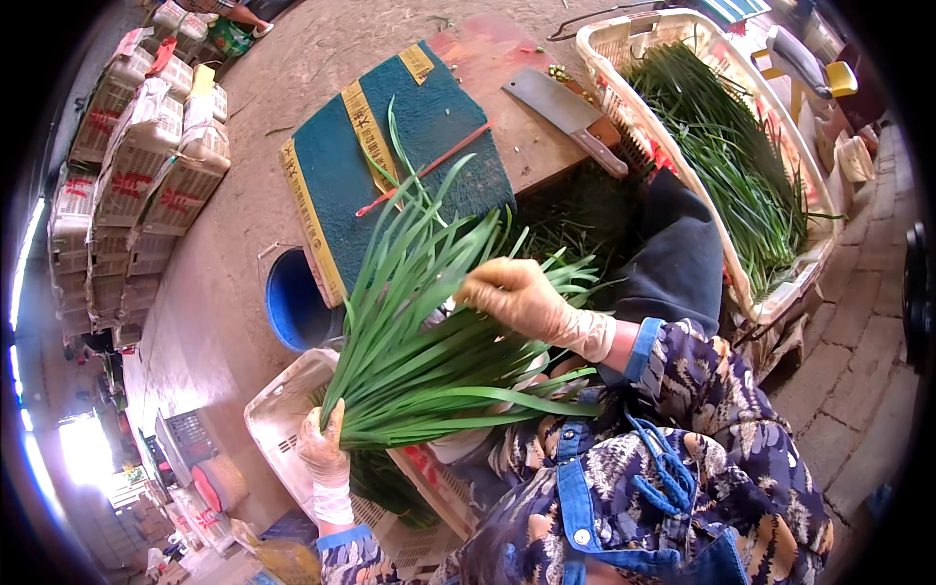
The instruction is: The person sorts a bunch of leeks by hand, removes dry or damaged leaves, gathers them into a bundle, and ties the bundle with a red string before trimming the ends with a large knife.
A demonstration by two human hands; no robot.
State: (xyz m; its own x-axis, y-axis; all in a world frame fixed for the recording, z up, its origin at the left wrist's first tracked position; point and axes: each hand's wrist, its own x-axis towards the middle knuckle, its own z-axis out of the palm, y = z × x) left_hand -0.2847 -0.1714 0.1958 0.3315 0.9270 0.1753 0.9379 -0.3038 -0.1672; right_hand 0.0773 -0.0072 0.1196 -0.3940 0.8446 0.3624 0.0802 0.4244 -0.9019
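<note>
A big fanned bunch of garlic chives (409, 375), long flat green leaves, lies across in front of me. My left hand (324, 444), in a thin pale glove, is closed round the gathered ends at the bunch's lower left. Over the upper side of the fan, my gloved right hand (522, 300) is pinched at the leaves, fingertips pressed together; exactly which leaves it grips is partly hidden. The loose leaf tips spread up and to the right. Beyond them is a board covered in dark green matting (429, 117), with yellow tape strips and a thin red strip on it.
A cleaver (556, 112) lies on the wooden board (531, 151) at the far side. To the right stands a long white crate (824, 234) heaped with chives. A blue bucket (292, 302) and another white crate (273, 414) are on the left, with stacked crates (146, 146) beyond.
</note>
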